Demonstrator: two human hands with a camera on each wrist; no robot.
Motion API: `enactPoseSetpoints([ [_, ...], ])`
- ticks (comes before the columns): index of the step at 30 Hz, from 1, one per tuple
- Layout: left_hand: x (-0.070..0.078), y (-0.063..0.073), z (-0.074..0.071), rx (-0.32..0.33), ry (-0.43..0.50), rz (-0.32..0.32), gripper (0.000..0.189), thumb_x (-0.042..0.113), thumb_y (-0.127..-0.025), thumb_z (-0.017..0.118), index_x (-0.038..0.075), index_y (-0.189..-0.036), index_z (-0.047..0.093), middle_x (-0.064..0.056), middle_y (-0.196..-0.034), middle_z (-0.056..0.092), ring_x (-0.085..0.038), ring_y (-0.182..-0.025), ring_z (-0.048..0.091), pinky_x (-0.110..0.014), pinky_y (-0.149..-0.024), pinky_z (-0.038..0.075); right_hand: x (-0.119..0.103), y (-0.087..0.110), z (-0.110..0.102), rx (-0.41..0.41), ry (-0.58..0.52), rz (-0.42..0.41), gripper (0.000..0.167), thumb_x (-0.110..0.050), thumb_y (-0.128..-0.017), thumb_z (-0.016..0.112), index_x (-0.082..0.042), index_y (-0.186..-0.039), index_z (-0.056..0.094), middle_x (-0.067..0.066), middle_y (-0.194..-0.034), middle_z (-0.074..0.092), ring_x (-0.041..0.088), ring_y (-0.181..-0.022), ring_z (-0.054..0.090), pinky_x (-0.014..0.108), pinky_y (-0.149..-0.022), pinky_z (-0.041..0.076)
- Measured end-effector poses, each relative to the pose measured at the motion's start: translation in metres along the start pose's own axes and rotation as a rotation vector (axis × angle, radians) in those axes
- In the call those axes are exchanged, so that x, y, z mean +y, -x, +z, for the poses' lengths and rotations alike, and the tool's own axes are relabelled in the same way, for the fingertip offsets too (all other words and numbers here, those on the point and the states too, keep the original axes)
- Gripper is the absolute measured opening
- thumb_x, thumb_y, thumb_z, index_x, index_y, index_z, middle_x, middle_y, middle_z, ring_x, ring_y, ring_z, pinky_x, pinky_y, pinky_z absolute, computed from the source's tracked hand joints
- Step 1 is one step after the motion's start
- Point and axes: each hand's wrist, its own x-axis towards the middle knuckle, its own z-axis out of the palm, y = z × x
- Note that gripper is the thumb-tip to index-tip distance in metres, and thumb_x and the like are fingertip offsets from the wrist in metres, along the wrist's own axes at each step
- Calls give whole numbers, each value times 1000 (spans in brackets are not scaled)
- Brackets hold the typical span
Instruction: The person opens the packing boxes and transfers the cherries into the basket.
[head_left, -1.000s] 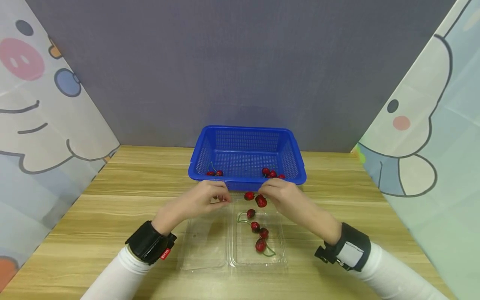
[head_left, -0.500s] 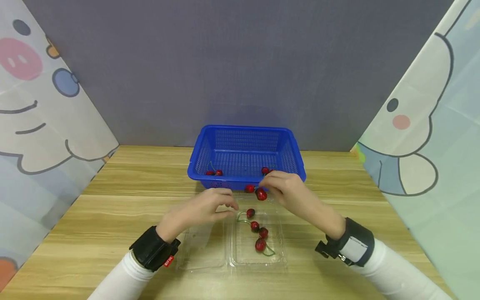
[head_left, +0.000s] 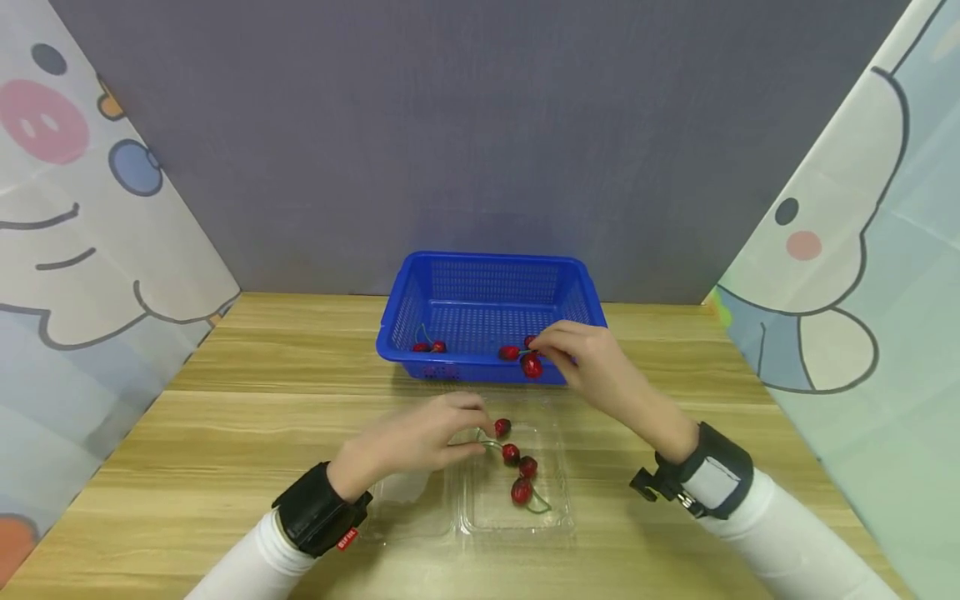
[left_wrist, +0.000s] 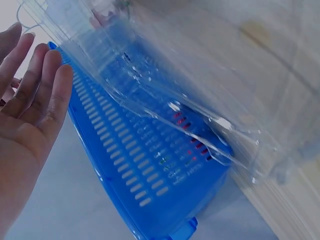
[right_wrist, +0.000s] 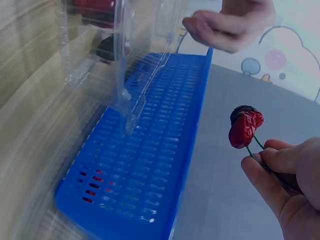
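Observation:
My right hand (head_left: 600, 367) pinches the thin green stems of a pair of red cherries (head_left: 532, 365), which hang over the front rim of the blue plastic basket (head_left: 491, 279). The right wrist view shows the stems between thumb and fingertips, with the cherries (right_wrist: 242, 131) beyond them. My left hand (head_left: 431, 433) is low over an unfolded clear plastic clamshell box (head_left: 517, 527). Thumb and index finger are spread apart right at the stems of the cherries (head_left: 510, 454) in its right half. In the left wrist view its fingers (left_wrist: 57, 95) look relaxed and fairly straight.
Two cherries (head_left: 438, 346) lie in the basket's front left corner, and another cherry (head_left: 530, 342) shows partly behind my right hand. The box's left half (head_left: 416, 508) lies flat on the wooden table (head_left: 247, 400). A grey panel (head_left: 480, 150) stands behind the basket.
My right hand has lifted the pair of cherries away from the box and up to the basket's front rim. My left hand has moved right and nearer, to the cherry stems in the box.

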Motion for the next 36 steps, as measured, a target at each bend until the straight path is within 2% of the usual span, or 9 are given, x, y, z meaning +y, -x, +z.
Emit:
enactPoseSetpoints([
  [7, 5, -7, 3, -10, 12, 7, 16, 13, -98, 73, 10, -113, 73, 1, -110, 64, -15, -100, 64, -20, -89, 50, 13, 0, 2, 6, 27, 34, 17, 15, -83, 77, 1, -94, 76, 10, -91, 75, 24, -83, 72, 38, -69, 60],
  [11, 7, -12, 8, -39, -3, 12, 18, 13, -96, 74, 8, -114, 72, -1, -109, 63, -16, -100, 64, -20, -90, 50, 19, -3, 1, 11, 43, 46, 16, 14, -84, 76, 2, -94, 76, 11, -90, 75, 25, -82, 72, 39, -68, 59],
  [17, 10, -17, 16, -77, -20, 36, 22, 16, -95, 76, 9, -116, 71, -2, -109, 64, -10, -102, 60, -20, -93, 49, 25, -7, 1, -15, 65, 90, 13, 13, -86, 75, 3, -95, 76, 12, -91, 75, 26, -81, 71, 39, -67, 58],
  [23, 14, -20, 14, -85, -31, 44, 23, 15, -93, 77, 9, -115, 71, -3, -110, 65, -10, -104, 60, -22, -95, 49, 32, -12, 1, -30, 76, 101, 14, 14, -87, 73, 4, -95, 76, 14, -91, 74, 27, -81, 71, 40, -68, 59],
  [32, 23, -29, 10, -195, -105, 34, 28, 19, -96, 75, 8, -121, 69, -1, -119, 65, -10, -112, 58, -21, -99, 45, 46, -13, 0, -65, 98, 178, 10, 12, -90, 71, 5, -95, 76, 16, -92, 74, 30, -82, 72, 42, -69, 60],
  [36, 26, -34, 13, -221, -129, 58, 31, 19, -97, 74, 7, -125, 69, -2, -119, 64, -9, -110, 58, -18, -99, 45, 55, -13, -1, -72, 118, 196, 10, 13, -90, 71, 6, -93, 76, 17, -90, 74, 32, -81, 71, 43, -69, 60],
])
